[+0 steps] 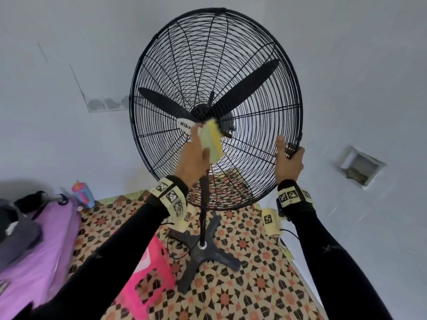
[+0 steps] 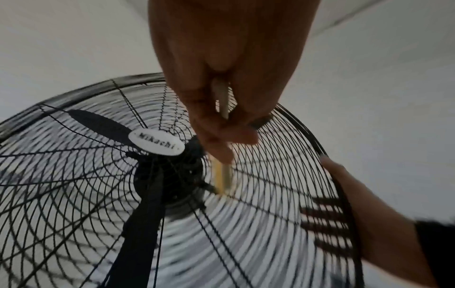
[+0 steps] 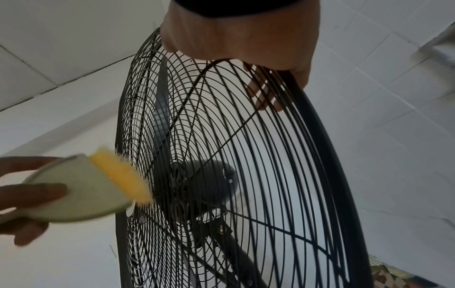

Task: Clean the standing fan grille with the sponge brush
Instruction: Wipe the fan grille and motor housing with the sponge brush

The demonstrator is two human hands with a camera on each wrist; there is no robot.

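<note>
sponge brush [image 1: 212,141] pinched in left hand [image 1: 193,159], pressed on fan grille [image 1: 254,125] near hub; rim gripped by right hand [image 1: 288,161]. cleaning judged midway, most wires seemingly untouched.

A white oval badge [image 2: 156,143] at the centre of the black wire front grille [image 2: 246,224] of the standing fan carries the brand name "Mikachi" in dark letters, read in full from the left wrist view. In the head view the same badge [image 1: 184,124] shows only "Mika", the rest hidden behind the left hand [image 1: 193,158].
</note>
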